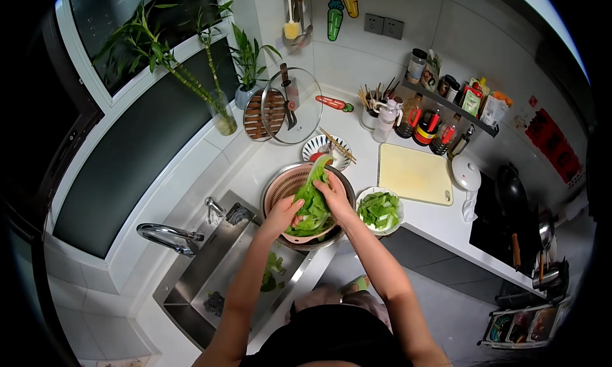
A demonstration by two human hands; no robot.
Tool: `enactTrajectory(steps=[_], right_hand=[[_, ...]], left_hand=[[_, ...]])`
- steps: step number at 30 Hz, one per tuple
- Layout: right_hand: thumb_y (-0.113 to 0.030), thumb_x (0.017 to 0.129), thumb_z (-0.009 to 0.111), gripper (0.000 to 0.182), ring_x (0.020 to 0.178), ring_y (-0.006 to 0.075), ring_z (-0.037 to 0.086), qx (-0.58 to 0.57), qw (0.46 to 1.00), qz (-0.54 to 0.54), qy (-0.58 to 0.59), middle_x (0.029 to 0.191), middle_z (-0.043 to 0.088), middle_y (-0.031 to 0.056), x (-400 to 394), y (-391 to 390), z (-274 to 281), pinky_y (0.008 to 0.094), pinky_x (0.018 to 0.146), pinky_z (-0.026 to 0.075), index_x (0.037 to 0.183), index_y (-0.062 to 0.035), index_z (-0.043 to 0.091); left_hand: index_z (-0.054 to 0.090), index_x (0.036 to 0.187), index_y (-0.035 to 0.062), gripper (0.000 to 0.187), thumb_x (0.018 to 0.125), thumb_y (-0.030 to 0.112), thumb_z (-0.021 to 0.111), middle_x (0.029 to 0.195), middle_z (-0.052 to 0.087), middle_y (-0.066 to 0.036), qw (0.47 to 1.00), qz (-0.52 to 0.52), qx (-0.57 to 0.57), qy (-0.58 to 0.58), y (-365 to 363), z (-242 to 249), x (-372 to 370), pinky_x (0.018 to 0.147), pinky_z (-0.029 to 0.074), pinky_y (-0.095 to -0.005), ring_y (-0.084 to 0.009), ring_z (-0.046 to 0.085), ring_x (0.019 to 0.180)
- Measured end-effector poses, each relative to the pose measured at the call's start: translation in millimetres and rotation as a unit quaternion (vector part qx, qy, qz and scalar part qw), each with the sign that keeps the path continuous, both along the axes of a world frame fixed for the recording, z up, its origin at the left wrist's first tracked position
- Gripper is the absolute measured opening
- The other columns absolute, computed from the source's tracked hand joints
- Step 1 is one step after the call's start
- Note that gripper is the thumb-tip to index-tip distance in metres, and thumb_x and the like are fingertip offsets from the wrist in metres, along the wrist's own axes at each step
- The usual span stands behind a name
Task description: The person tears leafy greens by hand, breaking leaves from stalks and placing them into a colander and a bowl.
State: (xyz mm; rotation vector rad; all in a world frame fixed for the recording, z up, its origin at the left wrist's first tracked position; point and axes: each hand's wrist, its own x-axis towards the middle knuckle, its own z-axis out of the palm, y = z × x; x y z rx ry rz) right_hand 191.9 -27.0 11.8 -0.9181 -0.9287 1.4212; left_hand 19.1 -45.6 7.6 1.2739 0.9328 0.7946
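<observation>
Both of my hands hold leafy green lettuce (pixel 313 198) over a pink colander (pixel 280 187). The colander sits inside a metal bowl (pixel 270 174) on the counter beside the sink. My left hand (pixel 284 215) grips the leaves from the lower left, thumb on top. On the upper right side, my right hand (pixel 335 195) has its fingers closed around the same leaves. One long pale-stemmed leaf points up past my fingers. Just right of the metal bowl, a white bowl (pixel 398 222) holds cut green pieces.
Left of the bowl is a steel sink (pixel 210 265) with a faucet (pixel 167 234) and some green scraps. Behind stand a striped plate (pixel 347 147) with chopsticks and a glass lid (pixel 309 106). A cutting board (pixel 414 174) lies right, near several sauce bottles and a stove (pixel 491 214).
</observation>
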Motion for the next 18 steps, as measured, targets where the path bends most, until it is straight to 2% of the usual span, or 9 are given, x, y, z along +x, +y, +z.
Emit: enactTrajectory(steps=[2, 4, 7, 9, 11, 13, 15, 17, 18], right_hand=[[-0.007, 0.082, 0.067, 0.04, 0.092, 0.0147, 0.056, -0.021, 0.999, 0.009, 0.044, 0.102, 0.059, 0.0073, -1.6, -5.8, 12.4, 0.0269, 0.08, 0.045, 0.117, -0.0041, 0.049], [-0.008, 0.08, 0.07, 0.043, 0.093, 0.0146, 0.055, 0.07, 0.987, 0.014, -0.144, 0.104, 0.058, 0.0068, -0.1, -7.6, 9.0, 0.0265, 0.081, 0.045, 0.117, -0.0042, 0.049], [-0.004, 0.082, 0.068, 0.045, 0.096, 0.0147, 0.056, 0.027, 0.995, 0.004, -0.091, 0.109, 0.057, 0.0064, 0.8, 3.0, -6.3, 0.0272, 0.082, 0.048, 0.122, -0.0041, 0.047], [-0.004, 0.082, 0.068, 0.045, 0.096, 0.0152, 0.057, 0.022, 0.997, -0.017, -0.072, 0.109, 0.057, 0.0065, 5.9, 5.9, -13.6, 0.0274, 0.08, 0.049, 0.122, -0.0043, 0.046], [-0.004, 0.082, 0.068, 0.046, 0.096, 0.0156, 0.057, 0.015, 0.998, -0.036, -0.055, 0.109, 0.057, 0.0067, 9.1, 4.3, -17.5, 0.0276, 0.079, 0.05, 0.122, -0.0044, 0.046], [-0.003, 0.081, 0.068, 0.046, 0.096, 0.0157, 0.057, 0.021, 0.998, -0.037, -0.05, 0.109, 0.057, 0.0065, 8.9, 0.7, -14.2, 0.0282, 0.078, 0.05, 0.122, -0.0048, 0.046], [-0.004, 0.079, 0.07, 0.049, 0.096, 0.0153, 0.057, 0.013, 0.999, -0.028, -0.037, 0.109, 0.058, 0.0065, 4.5, -1.8, -10.0, 0.0274, 0.079, 0.049, 0.123, -0.0042, 0.046], [-0.004, 0.077, 0.072, 0.053, 0.097, 0.015, 0.056, 0.003, 0.999, -0.022, -0.024, 0.108, 0.058, 0.0066, -2.2, -3.7, -6.3, 0.0266, 0.08, 0.048, 0.123, -0.0035, 0.046], [-0.003, 0.077, 0.072, 0.054, 0.096, 0.015, 0.056, 0.027, 0.999, -0.031, -0.032, 0.108, 0.058, 0.0066, -5.9, -4.6, -5.9, 0.0266, 0.079, 0.048, 0.124, -0.0037, 0.045]], left_hand=[[0.055, 0.092, 0.0034, 0.019, 0.097, 0.019, 0.045, 0.068, 0.053, 0.002, 1.0, 0.0, -0.012, 0.021, 3.5, 2.7, 0.2, 0.048, 0.038, -0.0188, -0.0049, 0.047, 0.054], [0.055, 0.091, 0.0038, 0.019, 0.097, 0.02, 0.046, 0.067, 0.052, 0.002, 0.999, -0.002, -0.025, 0.045, 3.8, 3.0, 0.1, 0.046, 0.037, -0.018, -0.0044, 0.047, 0.053], [0.055, 0.091, 0.0049, 0.021, 0.097, 0.022, 0.046, 0.065, 0.051, 0.002, 0.999, -0.012, 0.016, 0.036, 0.9, 5.2, 2.9, 0.045, 0.035, -0.0174, -0.0042, 0.045, 0.051], [0.055, 0.092, 0.0063, 0.023, 0.098, 0.026, 0.044, 0.065, 0.053, 0.001, 0.976, 0.201, 0.031, -0.072, -2.6, 9.0, 2.7, 0.044, 0.034, -0.0173, -0.0047, 0.046, 0.05], [0.055, 0.095, 0.007, 0.024, 0.098, 0.027, 0.042, 0.067, 0.054, 0.0, 0.967, 0.215, 0.033, -0.132, 7.9, -1.8, -10.2, 0.045, 0.036, -0.0174, -0.0056, 0.05, 0.055], [0.054, 0.097, 0.0067, 0.024, 0.098, 0.027, 0.042, 0.071, 0.057, -0.003, 0.976, 0.202, -0.012, -0.079, 13.7, 1.1, -11.0, 0.049, 0.04, -0.0188, -0.0078, 0.053, 0.059], [0.054, 0.101, 0.0051, 0.024, 0.097, 0.027, 0.045, 0.076, 0.06, -0.005, 0.983, 0.173, 0.005, -0.068, 11.3, -4.0, -5.5, 0.054, 0.044, -0.0215, -0.0101, 0.055, 0.062], [0.054, 0.104, 0.0012, 0.029, 0.095, 0.028, 0.05, 0.083, 0.064, -0.008, 0.994, 0.085, 0.054, 0.034, 9.3, -6.0, 5.9, 0.057, 0.047, -0.0248, -0.0118, 0.057, 0.063], [0.055, 0.106, -0.0017, 0.032, 0.092, 0.027, 0.055, 0.082, 0.064, -0.011, 0.979, 0.086, 0.123, 0.136, -2.1, 12.0, 16.2, 0.057, 0.048, -0.0276, -0.0142, 0.06, 0.064]])
